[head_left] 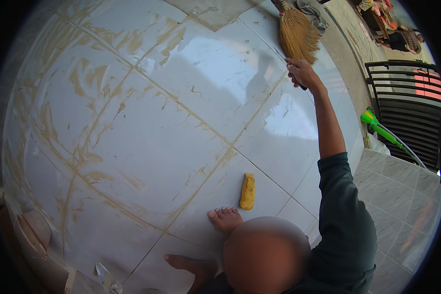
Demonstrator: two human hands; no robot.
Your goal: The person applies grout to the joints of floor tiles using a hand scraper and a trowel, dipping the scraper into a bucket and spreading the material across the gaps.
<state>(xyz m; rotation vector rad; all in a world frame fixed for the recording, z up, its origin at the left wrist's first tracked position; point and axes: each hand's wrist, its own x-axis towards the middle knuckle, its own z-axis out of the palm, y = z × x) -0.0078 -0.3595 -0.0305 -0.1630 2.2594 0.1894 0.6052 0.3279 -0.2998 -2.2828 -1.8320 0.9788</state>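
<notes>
My right hand (304,74) reaches far out over the floor at the upper right. Its fingers are closed around a slim tool with a black handle (303,88); the tool's working end is too small to make out. The hand is right beside the bristles of a straw broom (296,36). White floor tiles (191,73) spread beneath, with beige paste (181,108) along their joints and smeared in streaks, thickest at the left. A yellow oblong block (247,191), perhaps a sponge, lies near my bare foot (225,219). My left hand is out of view.
Grey slippers (314,15) lie behind the broom. Right of the tiles stand a black slatted metal gate (406,117) and a green-headed brush or mop (370,117). A pale container (34,228) sits at the lower left, near crumpled plastic (108,279). People (402,40) are at the far upper right.
</notes>
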